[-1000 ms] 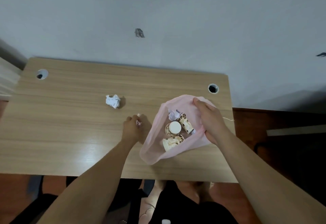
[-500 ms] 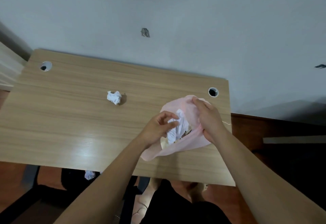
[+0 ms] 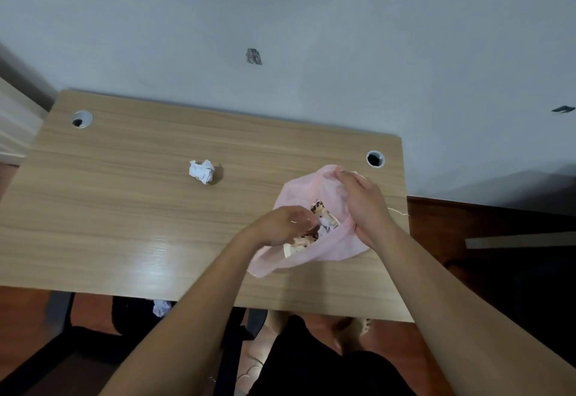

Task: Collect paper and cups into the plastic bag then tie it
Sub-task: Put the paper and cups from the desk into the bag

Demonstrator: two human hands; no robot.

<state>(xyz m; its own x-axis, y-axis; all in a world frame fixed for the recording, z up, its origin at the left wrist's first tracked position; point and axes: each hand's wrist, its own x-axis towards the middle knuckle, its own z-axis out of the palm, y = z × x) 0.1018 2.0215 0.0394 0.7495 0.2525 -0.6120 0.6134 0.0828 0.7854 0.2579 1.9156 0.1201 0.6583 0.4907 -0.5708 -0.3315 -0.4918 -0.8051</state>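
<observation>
A pink plastic bag (image 3: 314,258) lies on the right part of the wooden table (image 3: 131,227). My right hand (image 3: 364,205) grips its far rim and holds the mouth up. Patterned paper cups (image 3: 300,242) lie inside. My left hand (image 3: 286,224) is at the bag's mouth, fingers curled, pinching a crumpled white paper (image 3: 325,225) that sits just inside the bag; the hand is blurred. A second crumpled paper ball (image 3: 202,171) rests on the table, well left of the bag and apart from both hands.
Cable holes sit at the table's back left (image 3: 81,119) and back right (image 3: 375,158). The wall stands right behind the table. On the floor under the front edge lies another paper scrap (image 3: 160,306), beside dark chair legs (image 3: 59,311).
My left hand picked a paper up from the table, carried it right to the bag and lowered it into the mouth. My right hand kept its hold on the rim.
</observation>
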